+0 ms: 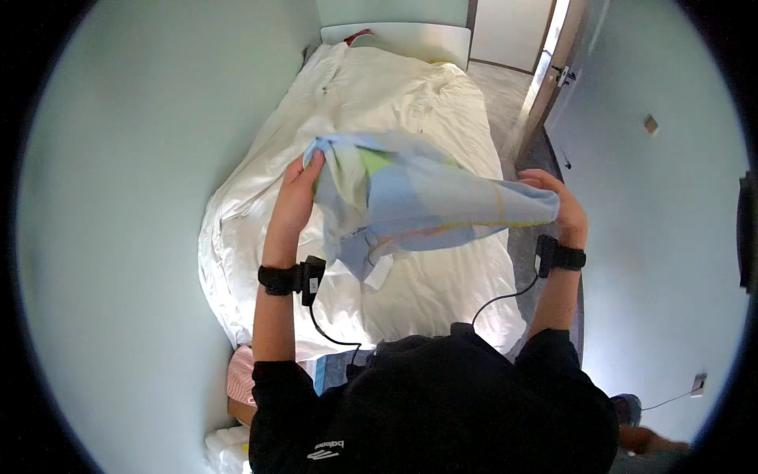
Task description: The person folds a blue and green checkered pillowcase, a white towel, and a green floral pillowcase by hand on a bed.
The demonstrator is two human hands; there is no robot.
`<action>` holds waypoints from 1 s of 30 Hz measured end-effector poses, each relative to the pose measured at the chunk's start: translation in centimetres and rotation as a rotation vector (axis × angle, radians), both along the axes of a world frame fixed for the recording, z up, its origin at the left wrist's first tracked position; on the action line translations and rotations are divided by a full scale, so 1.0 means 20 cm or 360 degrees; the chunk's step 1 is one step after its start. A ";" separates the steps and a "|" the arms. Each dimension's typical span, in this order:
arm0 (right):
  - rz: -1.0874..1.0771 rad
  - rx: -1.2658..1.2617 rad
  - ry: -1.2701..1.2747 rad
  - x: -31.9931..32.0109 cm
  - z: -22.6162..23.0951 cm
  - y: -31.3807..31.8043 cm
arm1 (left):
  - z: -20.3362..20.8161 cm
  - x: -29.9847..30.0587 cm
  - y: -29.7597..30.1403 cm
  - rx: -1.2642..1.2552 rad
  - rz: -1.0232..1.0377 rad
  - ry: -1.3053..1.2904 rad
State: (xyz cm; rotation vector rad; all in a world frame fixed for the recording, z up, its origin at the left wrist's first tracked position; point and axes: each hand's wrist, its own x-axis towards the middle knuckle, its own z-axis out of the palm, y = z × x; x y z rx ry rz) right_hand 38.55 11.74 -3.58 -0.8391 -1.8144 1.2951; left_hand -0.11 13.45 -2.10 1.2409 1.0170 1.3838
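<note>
Stretched between my hands over the bed is a light-blue cloth with green and yellow patches, held in the air. I cannot tell whether it is a pillowcase or a garment. My left hand grips its gathered left end, thumb along the near side. At the other end, my right hand is closed on the cloth's edge, some of its fingers hidden behind the fabric. A small white tag hangs below the cloth's crumpled lower left part. Black straps with small boxes and cables sit on both wrists.
Beneath the cloth lies a bed with a rumpled white quilt and a pale headboard. Walls run along both sides. An open door stands at the far right. Pink striped fabric lies at the lower left.
</note>
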 end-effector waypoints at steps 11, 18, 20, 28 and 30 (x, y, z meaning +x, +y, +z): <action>0.0208 0.0191 -0.0168 -0.72 -0.21 0.13 | 0.18 0.05 -0.03 0.0025 -0.0341 -0.0273; 0.0346 0.0061 0.0101 -0.89 -0.38 -0.02 | 0.12 0.00 0.01 -0.0092 -0.0074 -0.0071; 0.0133 -0.0101 0.0283 -0.87 -0.34 0.03 | 0.08 -0.03 0.01 0.0251 0.0319 0.0729; -0.0450 -0.0022 0.0595 -0.72 -0.10 0.18 | -0.39 0.05 0.02 -0.0051 0.0486 0.0087; -0.0550 0.0011 0.0544 -0.73 -0.06 0.16 | -0.49 0.17 -0.01 -0.0072 0.0465 -0.0411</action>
